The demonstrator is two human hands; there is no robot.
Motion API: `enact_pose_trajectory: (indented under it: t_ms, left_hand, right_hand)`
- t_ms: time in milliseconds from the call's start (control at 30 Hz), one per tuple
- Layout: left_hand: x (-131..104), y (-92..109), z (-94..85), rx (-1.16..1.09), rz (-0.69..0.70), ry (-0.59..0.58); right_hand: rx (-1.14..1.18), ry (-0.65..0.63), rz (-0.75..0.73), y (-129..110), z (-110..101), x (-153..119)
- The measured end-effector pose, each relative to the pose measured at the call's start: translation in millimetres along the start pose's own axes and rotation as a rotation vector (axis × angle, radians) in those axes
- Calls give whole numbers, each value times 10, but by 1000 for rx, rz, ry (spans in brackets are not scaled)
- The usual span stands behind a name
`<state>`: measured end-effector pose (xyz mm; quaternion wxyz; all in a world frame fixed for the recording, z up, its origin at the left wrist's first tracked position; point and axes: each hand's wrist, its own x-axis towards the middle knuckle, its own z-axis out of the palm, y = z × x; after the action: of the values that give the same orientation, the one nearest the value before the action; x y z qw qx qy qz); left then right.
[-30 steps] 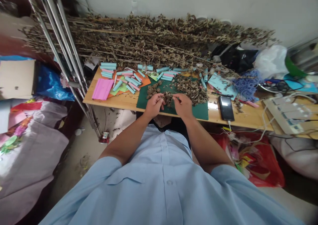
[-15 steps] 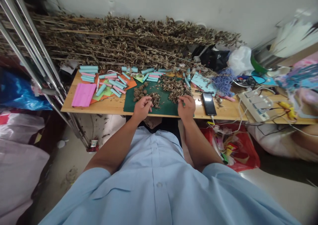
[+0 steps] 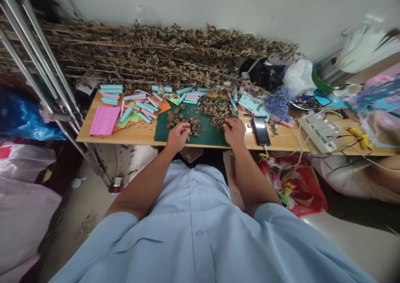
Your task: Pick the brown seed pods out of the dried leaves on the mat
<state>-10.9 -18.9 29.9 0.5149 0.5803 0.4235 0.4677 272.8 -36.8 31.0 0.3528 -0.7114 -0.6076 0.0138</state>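
My left hand (image 3: 178, 136) rests at the front edge of the green cutting mat (image 3: 206, 140), its fingers curled inward; whatever they may hold is hidden. Right beside its fingertips lies a small heap of crumbled dried leaves (image 3: 194, 125), with several brown clumps (image 3: 174, 116) behind it. My right hand (image 3: 235, 132) is at the mat's right edge, fingers bent and closed on a few bits of dried leaf from the larger pile of dried leaves (image 3: 216, 111).
Blue and pink paper rolls (image 3: 146, 107) lie left of and behind the mat, near a pink sheet stack (image 3: 103, 120). Long dried plant stalks (image 3: 150, 50) line the wall. On the right are a phone (image 3: 261, 131), purple cord (image 3: 279, 104) and a power strip (image 3: 318, 131). Metal crutches (image 3: 46, 58) lean at left.
My right hand's fingers have opened a little and shifted slightly at the leaf pile. My left hand stays nearly in place. The whole view has shifted a little.
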Motion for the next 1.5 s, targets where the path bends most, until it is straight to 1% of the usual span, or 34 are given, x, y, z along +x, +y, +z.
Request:
enact_pose_trajectory:
  t_ms: [200, 367, 733, 867, 967, 1100, 1233, 1300, 1400, 1500]
  left_hand:
    - [3, 2, 3, 12, -16, -1]
    - [0, -5, 3, 5, -16, 0]
    - [7, -4, 9, 23, -18, -8]
    - [5, 12, 13, 16, -26, -9]
    - [2, 6, 11, 17, -25, -11]
    - [4, -11, 8, 16, -22, -31]
    - [3, -6, 22, 5, -11, -50]
    - [-4, 5, 36, 7, -8, -36]
    - [-21, 18, 55, 11, 1, -40]
    - [-35, 18, 57, 26, 23, -68]
  right_hand:
    - [1, -8, -8, 62, 38, 6]
    - [98, 30, 12, 59, 13, 35]
    - [332, 167, 80, -87, -100, 23]
    - [420, 177, 142, -142, -89, 27]
    - [488, 147, 219, -219, -67, 27]
    - [628, 37, 282, -394, -25, -2]
    - [736, -56, 307, -607, 39, -59]
    - [778, -95, 314, -717, 78, -96]
    - [825, -171, 301, -884, 146, -161]
    - [867, -244, 289, -1048, 214, -224]
